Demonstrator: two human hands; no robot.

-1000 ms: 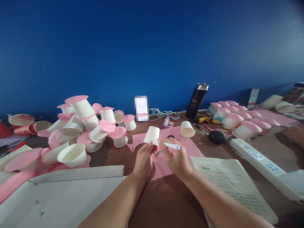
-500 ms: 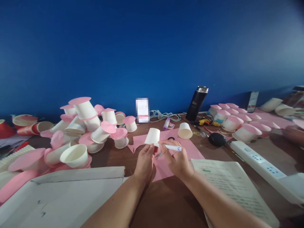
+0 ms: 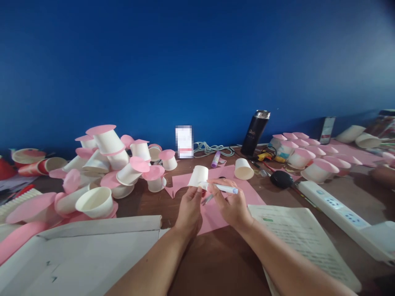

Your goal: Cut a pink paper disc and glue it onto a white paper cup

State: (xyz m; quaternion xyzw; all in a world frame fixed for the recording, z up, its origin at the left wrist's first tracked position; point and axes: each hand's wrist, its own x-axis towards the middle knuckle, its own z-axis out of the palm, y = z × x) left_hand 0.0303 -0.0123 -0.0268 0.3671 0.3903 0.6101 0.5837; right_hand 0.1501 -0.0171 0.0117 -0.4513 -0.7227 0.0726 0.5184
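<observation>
A white paper cup [image 3: 198, 176] is upside down in my left hand [image 3: 189, 207], whose fingers grip its lower edge. My right hand [image 3: 232, 205] is closed on a white pen [image 3: 226, 188] with a bluish end, its other end close to the cup. Beneath both hands lies a sheet of pink paper [image 3: 216, 220]. On that sheet, partly hidden by my right hand, are scissors [image 3: 208, 199]. Another paper cup [image 3: 244, 169] rests tilted just beyond my right hand. A purple and white glue stick [image 3: 216, 159] lies behind the sheet.
Paper cups with pink discs [image 3: 108, 142] are piled at left; more [image 3: 319, 170] stand at right. A black bottle [image 3: 255, 132], a phone [image 3: 184, 142], a power strip [image 3: 336, 207], a printed sheet [image 3: 296, 234] and a white box [image 3: 92, 255] surround the workspace. Another person's hand [image 3: 384, 176] shows far right.
The pen in my right hand has shifted slightly right. The loose cup beyond it appears a little farther right. My left hand keeps its hold on the cup.
</observation>
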